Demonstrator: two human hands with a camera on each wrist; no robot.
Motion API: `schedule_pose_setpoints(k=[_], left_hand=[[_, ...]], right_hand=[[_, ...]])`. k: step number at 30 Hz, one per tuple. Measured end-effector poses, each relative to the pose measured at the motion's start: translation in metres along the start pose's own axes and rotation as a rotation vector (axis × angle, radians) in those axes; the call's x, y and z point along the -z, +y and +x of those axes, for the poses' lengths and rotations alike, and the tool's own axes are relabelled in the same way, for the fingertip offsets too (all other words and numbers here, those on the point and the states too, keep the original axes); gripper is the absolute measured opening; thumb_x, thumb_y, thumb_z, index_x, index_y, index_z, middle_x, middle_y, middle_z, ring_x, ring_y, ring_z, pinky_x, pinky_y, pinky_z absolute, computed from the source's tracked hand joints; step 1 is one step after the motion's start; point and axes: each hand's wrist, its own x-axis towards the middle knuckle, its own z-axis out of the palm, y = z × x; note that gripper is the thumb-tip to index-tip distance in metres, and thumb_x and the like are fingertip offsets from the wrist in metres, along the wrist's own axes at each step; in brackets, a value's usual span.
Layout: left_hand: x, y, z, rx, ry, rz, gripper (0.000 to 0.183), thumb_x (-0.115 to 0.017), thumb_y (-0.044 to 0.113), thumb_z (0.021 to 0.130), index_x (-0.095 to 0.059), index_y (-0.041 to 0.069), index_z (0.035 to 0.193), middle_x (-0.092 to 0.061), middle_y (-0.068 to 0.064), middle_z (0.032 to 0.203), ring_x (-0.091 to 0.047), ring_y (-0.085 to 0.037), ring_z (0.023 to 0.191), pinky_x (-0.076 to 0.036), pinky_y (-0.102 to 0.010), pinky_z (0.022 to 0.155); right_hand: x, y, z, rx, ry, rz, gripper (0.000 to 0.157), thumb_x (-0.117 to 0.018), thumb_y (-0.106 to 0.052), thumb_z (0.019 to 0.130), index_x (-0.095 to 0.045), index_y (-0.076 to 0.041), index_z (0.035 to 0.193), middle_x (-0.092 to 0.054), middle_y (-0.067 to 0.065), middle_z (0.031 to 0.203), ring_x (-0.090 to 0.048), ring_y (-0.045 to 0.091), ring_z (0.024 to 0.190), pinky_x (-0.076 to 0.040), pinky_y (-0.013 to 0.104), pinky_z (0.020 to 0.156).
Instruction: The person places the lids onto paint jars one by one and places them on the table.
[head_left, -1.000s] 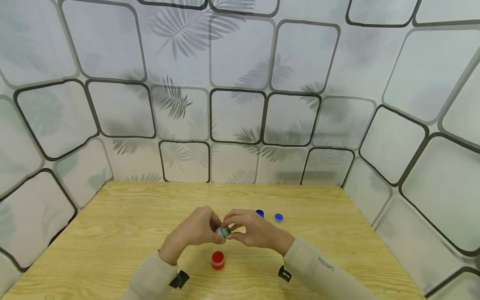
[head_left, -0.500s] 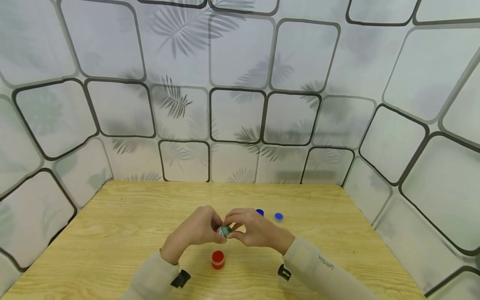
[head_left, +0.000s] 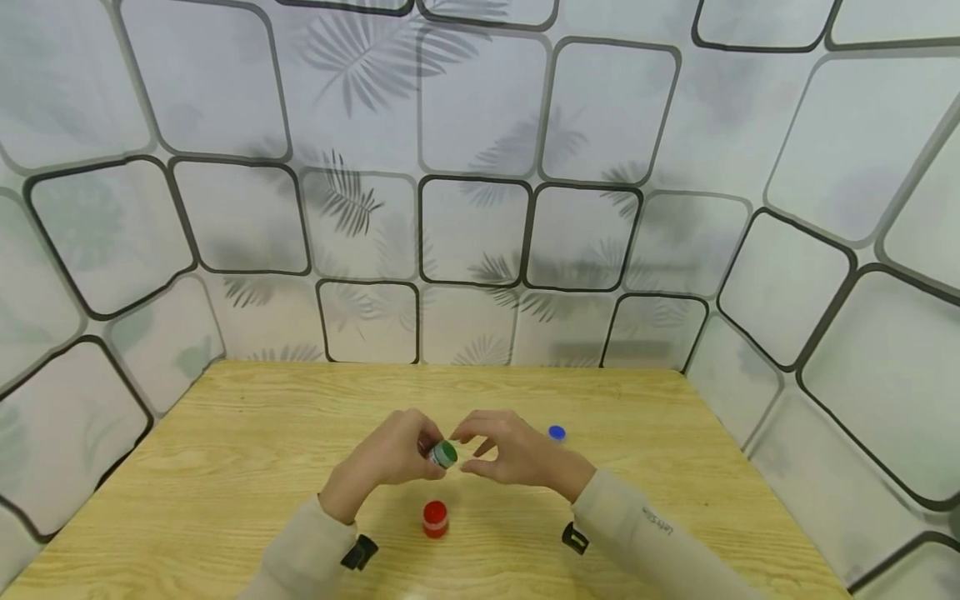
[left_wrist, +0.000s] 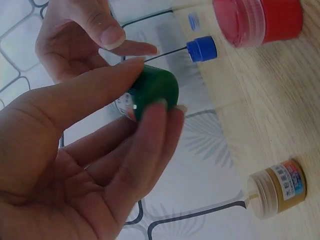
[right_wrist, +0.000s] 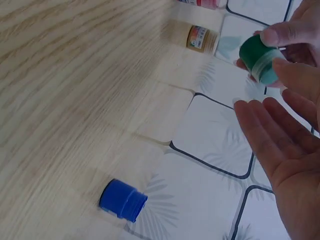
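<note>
A small paint jar (head_left: 443, 454) with green paint is gripped between the thumb and fingers of my left hand (head_left: 388, 450), above the table. In the left wrist view its green body (left_wrist: 159, 89) shows, with a label partly covered by fingers. Its pale translucent cap (right_wrist: 265, 69) points toward my right hand (head_left: 517, 452) in the right wrist view. Just right of the jar, the right hand's fingers are spread and relaxed, with a gap between them and the jar in the head view.
A red paint jar (head_left: 435, 518) stands nearest me on the wooden table (head_left: 225, 467). Farther back are an uncapped blue jar (right_wrist: 120, 200) and a blue lid (head_left: 557, 433). A gold paint jar (left_wrist: 278, 189) stands beyond my left hand, hidden in the head view.
My right hand's fingers have come off the green paint jar's cap and moved slightly right. The left hand has tilted the jar so its cap shows more. The blue jar is now hidden in the head view.
</note>
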Motion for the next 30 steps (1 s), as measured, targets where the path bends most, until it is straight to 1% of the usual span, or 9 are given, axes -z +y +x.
schedule_pose_setpoints(k=[5, 9, 15, 17, 19, 24, 27, 30], left_hand=[[0.000, -0.001, 0.003, 0.053, 0.033, 0.038, 0.019, -0.088, 0.001, 0.075, -0.076, 0.002, 0.089, -0.075, -0.003, 0.080, -0.065, -0.011, 0.071, -0.056, -0.029, 0.067], [-0.002, -0.004, 0.010, 0.084, 0.045, 0.057, 0.020, -0.088, 0.001, 0.075, -0.074, 0.003, 0.088, -0.073, -0.002, 0.080, -0.064, -0.011, 0.072, -0.055, -0.028, 0.068], [-0.004, -0.008, 0.023, 0.144, 0.047, 0.065, 0.020, -0.089, 0.003, 0.075, -0.072, 0.005, 0.085, -0.069, 0.000, 0.079, -0.060, -0.013, 0.071, -0.053, -0.029, 0.067], [-0.006, -0.009, 0.028, 0.163, 0.041, 0.066, 0.019, -0.089, 0.003, 0.075, -0.072, 0.004, 0.084, -0.069, -0.001, 0.079, -0.060, -0.014, 0.070, -0.053, -0.029, 0.066], [-0.007, -0.009, 0.032, 0.177, 0.034, 0.074, 0.019, -0.090, 0.002, 0.074, -0.073, 0.002, 0.084, -0.069, -0.002, 0.079, -0.060, -0.015, 0.070, -0.053, -0.029, 0.065], [-0.009, -0.009, 0.047, 0.216, 0.012, 0.161, 0.025, -0.091, 0.003, 0.071, -0.072, -0.001, 0.086, -0.070, -0.006, 0.083, -0.062, -0.017, 0.073, -0.056, -0.031, 0.068], [-0.011, -0.012, 0.057, 0.250, -0.015, 0.210, 0.026, -0.091, 0.003, 0.071, -0.070, 0.000, 0.086, -0.069, -0.006, 0.083, -0.063, -0.018, 0.075, -0.056, -0.032, 0.069], [-0.014, -0.014, 0.066, 0.282, -0.048, 0.229, 0.026, -0.090, 0.002, 0.072, -0.069, 0.002, 0.087, -0.069, -0.005, 0.085, -0.063, -0.019, 0.077, -0.056, -0.033, 0.069]], right_hand=[[0.006, 0.003, -0.005, -0.067, -0.011, -0.065, 0.030, -0.077, -0.008, 0.092, -0.069, -0.003, 0.120, -0.071, 0.011, 0.111, -0.073, 0.023, 0.099, -0.062, 0.024, 0.075], [0.009, 0.005, -0.008, -0.089, -0.014, -0.074, 0.025, -0.076, -0.007, 0.093, -0.071, -0.003, 0.117, -0.072, 0.010, 0.104, -0.073, 0.021, 0.093, -0.061, 0.021, 0.073], [0.012, 0.012, -0.012, -0.097, -0.021, -0.089, 0.021, -0.074, -0.006, 0.094, -0.071, -0.003, 0.115, -0.073, 0.011, 0.101, -0.073, 0.016, 0.088, -0.058, 0.015, 0.072], [0.013, 0.015, -0.014, -0.103, -0.028, -0.098, 0.021, -0.074, -0.006, 0.094, -0.071, -0.003, 0.114, -0.074, 0.011, 0.100, -0.072, 0.014, 0.087, -0.058, 0.015, 0.072], [0.015, 0.017, -0.015, -0.105, -0.036, -0.105, 0.020, -0.074, -0.006, 0.094, -0.072, -0.003, 0.113, -0.075, 0.011, 0.099, -0.072, 0.013, 0.086, -0.060, 0.018, 0.072], [0.018, 0.019, -0.017, -0.111, -0.037, -0.115, 0.020, -0.074, -0.007, 0.094, -0.072, -0.003, 0.114, -0.076, 0.008, 0.099, -0.073, 0.012, 0.083, -0.063, 0.027, 0.072], [0.019, 0.019, -0.019, -0.116, -0.040, -0.115, 0.020, -0.073, -0.007, 0.095, -0.072, -0.003, 0.114, -0.076, 0.009, 0.099, -0.072, 0.012, 0.083, -0.062, 0.027, 0.072], [0.020, 0.018, -0.020, -0.121, -0.046, -0.111, 0.020, -0.072, -0.007, 0.095, -0.072, -0.003, 0.114, -0.076, 0.012, 0.099, -0.072, 0.012, 0.082, -0.062, 0.024, 0.072]])
